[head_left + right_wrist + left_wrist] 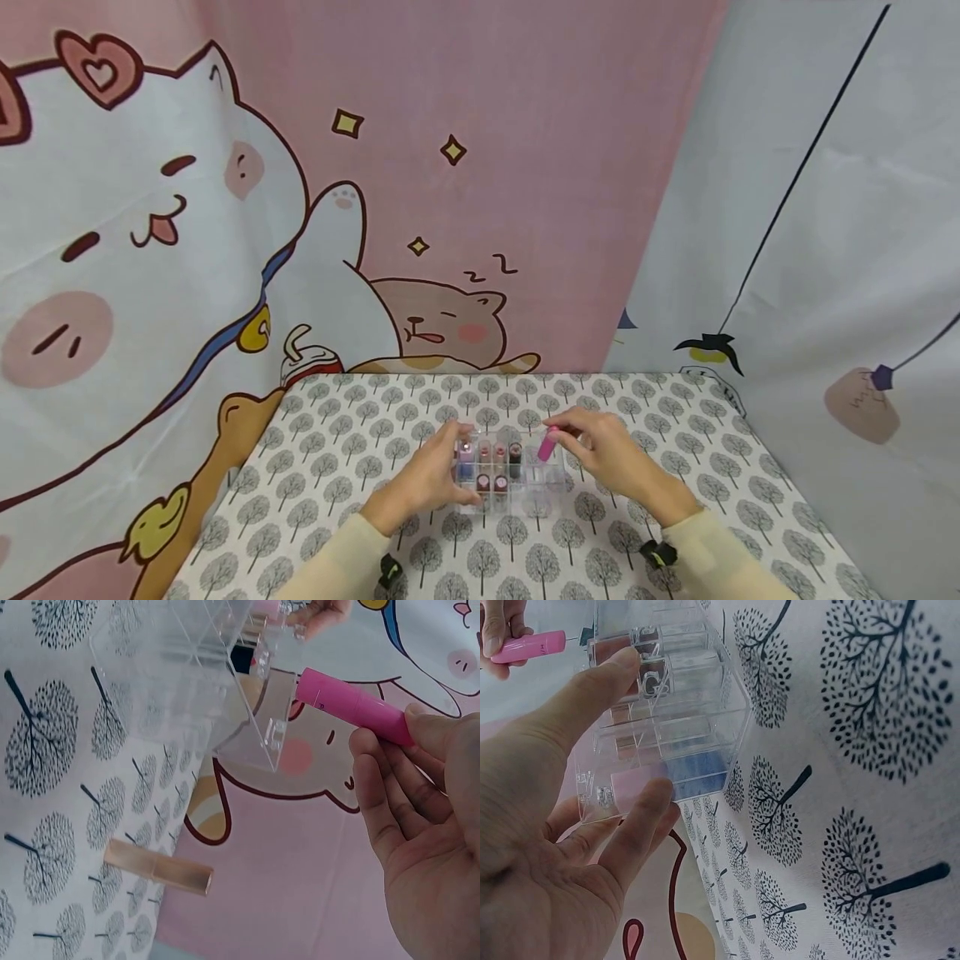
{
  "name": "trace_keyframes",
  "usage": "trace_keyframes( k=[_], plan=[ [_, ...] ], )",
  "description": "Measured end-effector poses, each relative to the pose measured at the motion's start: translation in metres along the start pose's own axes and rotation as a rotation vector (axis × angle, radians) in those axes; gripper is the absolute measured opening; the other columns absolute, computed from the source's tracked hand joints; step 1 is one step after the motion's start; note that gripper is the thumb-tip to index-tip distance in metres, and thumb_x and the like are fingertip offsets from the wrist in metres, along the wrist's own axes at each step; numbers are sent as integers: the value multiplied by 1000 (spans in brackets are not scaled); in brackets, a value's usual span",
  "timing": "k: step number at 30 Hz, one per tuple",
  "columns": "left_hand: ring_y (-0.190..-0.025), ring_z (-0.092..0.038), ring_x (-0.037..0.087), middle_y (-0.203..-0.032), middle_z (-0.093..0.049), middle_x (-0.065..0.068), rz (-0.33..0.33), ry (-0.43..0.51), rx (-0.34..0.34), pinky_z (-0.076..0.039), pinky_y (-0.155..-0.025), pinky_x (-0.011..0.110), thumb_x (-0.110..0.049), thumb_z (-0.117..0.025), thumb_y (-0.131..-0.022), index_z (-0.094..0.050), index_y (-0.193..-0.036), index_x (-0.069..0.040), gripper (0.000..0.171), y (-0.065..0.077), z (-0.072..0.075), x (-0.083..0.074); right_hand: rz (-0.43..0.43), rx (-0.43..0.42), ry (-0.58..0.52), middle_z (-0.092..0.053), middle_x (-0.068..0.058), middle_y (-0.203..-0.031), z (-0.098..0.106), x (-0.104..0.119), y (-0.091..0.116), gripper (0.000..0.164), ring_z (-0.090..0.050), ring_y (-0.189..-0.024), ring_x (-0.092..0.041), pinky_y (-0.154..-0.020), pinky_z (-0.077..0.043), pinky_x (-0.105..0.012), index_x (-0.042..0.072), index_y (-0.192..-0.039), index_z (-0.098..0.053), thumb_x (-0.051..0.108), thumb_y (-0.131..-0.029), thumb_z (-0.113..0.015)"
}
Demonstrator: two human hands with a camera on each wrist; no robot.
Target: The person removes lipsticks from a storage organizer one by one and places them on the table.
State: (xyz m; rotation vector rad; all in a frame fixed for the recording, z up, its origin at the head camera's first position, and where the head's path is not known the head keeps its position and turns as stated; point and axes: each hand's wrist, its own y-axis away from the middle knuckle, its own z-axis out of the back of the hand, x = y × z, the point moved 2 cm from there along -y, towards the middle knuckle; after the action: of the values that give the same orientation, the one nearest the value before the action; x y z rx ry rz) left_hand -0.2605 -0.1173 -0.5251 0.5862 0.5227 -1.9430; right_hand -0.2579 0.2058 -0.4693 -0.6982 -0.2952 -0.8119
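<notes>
A clear plastic lipstick organizer (553, 493) with several compartments stands on the patterned cloth. Its left end is gripped by my left hand (429, 477), thumb on the near side and fingers on the far side. My right hand (603, 446) pinches a bright pink lipstick tube (352, 705) by its upper end. The tube is tilted above the organizer's right part; in the right wrist view its lower end is near the rim. Several lipsticks occupy the left and middle compartments, including a black one (515, 455) and a pink-and-blue one (697, 774).
A gold lipstick tube (157, 867) stands apart on the cloth, seen in the right wrist view. The tree-patterned tablecloth (510, 550) covers the table. Behind hangs a pink curtain (540, 208) with cartoon animals.
</notes>
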Motion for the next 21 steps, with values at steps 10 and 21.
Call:
trace_keyframes(
  k=[10,21],
  plan=[
    [-82,-61,7,-159,-65,14,9,45,14,-61,-77,28,-32,-113,-73,-46,-169,-8,120,0,1,0,34,-59,68,-86,5,-107,27,-6,3,20,-73,-82,5,-70,-63,-23,11,-131,-84,10,-111,-79],
    [-83,-61,8,-157,-66,15,5,59,8,-60,-75,27,-30,-113,-73,-47,-169,-9,119,1,0,-1,11,-124,204,-88,3,-110,51,-26,10,21,-85,-95,-15,-80,-70,-36,8,-129,-86,8,-109,-82]
  ],
)
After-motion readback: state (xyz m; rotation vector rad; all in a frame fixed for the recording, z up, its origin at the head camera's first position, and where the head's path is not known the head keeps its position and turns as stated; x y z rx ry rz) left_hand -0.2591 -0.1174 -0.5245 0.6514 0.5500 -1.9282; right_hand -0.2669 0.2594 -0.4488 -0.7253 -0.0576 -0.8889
